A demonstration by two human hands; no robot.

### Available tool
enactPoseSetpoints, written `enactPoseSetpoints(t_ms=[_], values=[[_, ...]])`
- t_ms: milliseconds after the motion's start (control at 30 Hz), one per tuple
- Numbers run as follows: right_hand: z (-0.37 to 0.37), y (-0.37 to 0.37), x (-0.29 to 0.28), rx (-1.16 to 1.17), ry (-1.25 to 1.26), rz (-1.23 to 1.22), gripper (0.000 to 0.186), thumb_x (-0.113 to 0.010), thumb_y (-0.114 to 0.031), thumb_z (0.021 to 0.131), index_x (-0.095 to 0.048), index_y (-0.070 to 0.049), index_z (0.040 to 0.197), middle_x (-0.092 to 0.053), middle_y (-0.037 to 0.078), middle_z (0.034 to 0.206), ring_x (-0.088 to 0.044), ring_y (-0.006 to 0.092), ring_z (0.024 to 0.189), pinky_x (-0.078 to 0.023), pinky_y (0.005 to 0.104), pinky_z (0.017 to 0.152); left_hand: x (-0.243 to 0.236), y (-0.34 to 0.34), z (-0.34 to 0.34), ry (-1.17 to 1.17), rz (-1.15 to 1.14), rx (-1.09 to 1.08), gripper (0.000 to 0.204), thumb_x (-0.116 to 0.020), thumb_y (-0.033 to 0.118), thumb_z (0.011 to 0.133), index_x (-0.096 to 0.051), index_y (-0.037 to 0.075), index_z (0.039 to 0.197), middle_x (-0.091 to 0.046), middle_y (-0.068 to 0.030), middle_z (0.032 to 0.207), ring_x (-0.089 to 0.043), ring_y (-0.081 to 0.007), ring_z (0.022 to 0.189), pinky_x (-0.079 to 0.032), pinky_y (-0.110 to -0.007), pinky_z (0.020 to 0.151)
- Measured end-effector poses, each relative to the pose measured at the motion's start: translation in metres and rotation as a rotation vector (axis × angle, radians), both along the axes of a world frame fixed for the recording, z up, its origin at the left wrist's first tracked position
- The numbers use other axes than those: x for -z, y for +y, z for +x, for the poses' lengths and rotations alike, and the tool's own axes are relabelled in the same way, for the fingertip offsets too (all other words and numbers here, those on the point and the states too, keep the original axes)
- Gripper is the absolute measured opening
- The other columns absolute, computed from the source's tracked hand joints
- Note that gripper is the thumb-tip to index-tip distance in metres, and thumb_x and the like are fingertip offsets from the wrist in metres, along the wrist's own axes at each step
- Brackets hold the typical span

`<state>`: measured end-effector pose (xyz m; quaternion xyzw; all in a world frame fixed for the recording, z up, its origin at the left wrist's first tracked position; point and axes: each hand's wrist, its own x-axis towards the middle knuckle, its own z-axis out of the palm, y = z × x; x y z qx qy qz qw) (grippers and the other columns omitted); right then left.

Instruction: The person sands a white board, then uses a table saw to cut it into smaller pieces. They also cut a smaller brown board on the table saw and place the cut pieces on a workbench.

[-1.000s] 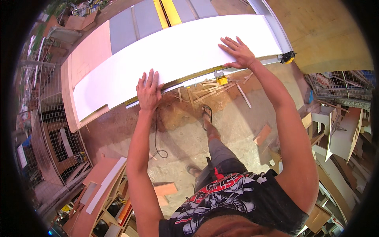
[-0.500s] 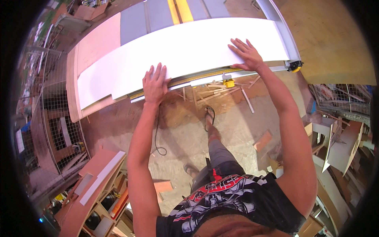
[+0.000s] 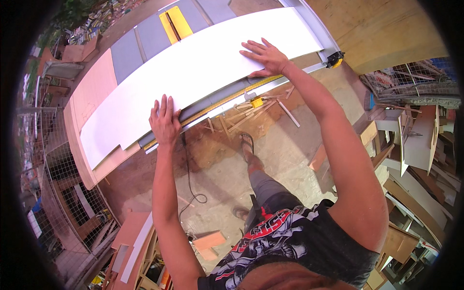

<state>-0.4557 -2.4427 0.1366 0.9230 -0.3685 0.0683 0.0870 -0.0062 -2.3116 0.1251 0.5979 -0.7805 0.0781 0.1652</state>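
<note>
A long white board (image 3: 203, 72) lies flat across a grey table saw (image 3: 127, 55), with a rectangular notch at its near left corner. My left hand (image 3: 166, 124) rests on the board's near edge, left of the middle, fingers stretched out and thumb to the side. Farther right, my right hand (image 3: 267, 59) presses flat near the same edge with its fingers spread. Beyond the board's far edge shows the saw's yellow insert (image 3: 176, 23) with a dark slot. Whether a blade touches the board I cannot tell.
A metal fence (image 3: 316, 24) borders the saw at right. A yellow-marked rail (image 3: 212, 110) with a yellow clamp piece (image 3: 256, 102) runs along the near side. Wood strips (image 3: 251, 113) and a black cord (image 3: 188, 174) lie on the floor. Panel offcuts (image 3: 420, 135) lean at right.
The white board has slid away from me, leaving a wider grey strip before the near rail. Both hands have moved along with it. My view has turned somewhat.
</note>
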Motion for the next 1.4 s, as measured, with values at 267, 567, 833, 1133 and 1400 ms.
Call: enactPoseSetpoints(t_ms=[267, 567, 833, 1133, 1400], values=[[0.006, -0.021, 0.006, 0.017, 0.000, 0.008, 0.087, -0.055, -0.076, 0.089, -0.038, -0.023, 0.157, -0.034, 0.008, 0.164, -0.033, 0.0306, 0.151, -0.026, 0.0595, 0.122, 0.000, -0.017, 0.006, 0.031, -0.027, -0.009, 0.048, -0.066, 0.024, 0.094, -0.061, 0.015, 0.141, -0.056, -0.0064, 0.150, -0.050, -0.0381, 0.136, -0.040, -0.050, 0.109], [0.016, -0.046, 0.007, 0.051, 0.048, -0.023, 0.088, -0.051, -0.078, 0.088, -0.034, -0.028, 0.158, -0.032, 0.005, 0.165, -0.030, 0.0272, 0.152, -0.023, 0.0557, 0.126, -0.006, -0.040, 0.010, -0.003, -0.030, -0.033, 0.048, -0.068, 0.027, 0.094, -0.062, 0.015, 0.140, -0.057, -0.0062, 0.149, -0.050, -0.0370, 0.135, -0.040, -0.050, 0.108], [0.017, -0.071, 0.015, 0.068, 0.081, -0.051, 0.085, -0.050, -0.077, 0.091, -0.031, -0.030, 0.159, -0.031, 0.003, 0.166, -0.030, 0.0261, 0.153, -0.023, 0.0541, 0.126, -0.001, -0.065, 0.010, -0.012, -0.050, -0.035, 0.046, -0.067, 0.027, 0.094, -0.064, 0.016, 0.138, -0.059, -0.0060, 0.147, -0.052, -0.0372, 0.133, -0.042, -0.049, 0.106], [0.026, -0.111, 0.022, 0.087, 0.089, -0.095, 0.084, -0.049, -0.077, 0.091, -0.030, -0.031, 0.160, -0.032, 0.002, 0.166, -0.030, 0.0250, 0.152, -0.024, 0.0522, 0.127, 0.003, -0.105, 0.021, -0.058, -0.072, -0.051, 0.048, -0.065, 0.028, 0.094, -0.062, 0.017, 0.141, -0.057, -0.0043, 0.149, -0.052, -0.0356, 0.134, -0.042, -0.049, 0.107], [0.031, -0.142, 0.015, 0.023, -0.029, 0.049, 0.087, -0.060, -0.068, 0.088, -0.037, -0.019, 0.156, -0.035, 0.013, 0.163, -0.032, 0.0343, 0.150, -0.023, 0.0604, 0.122, 0.011, -0.137, 0.030, -0.095, -0.063, -0.078, 0.048, -0.063, 0.026, 0.096, -0.060, 0.021, 0.144, -0.056, -0.0030, 0.151, -0.051, -0.0339, 0.138, -0.043, -0.048, 0.109]])
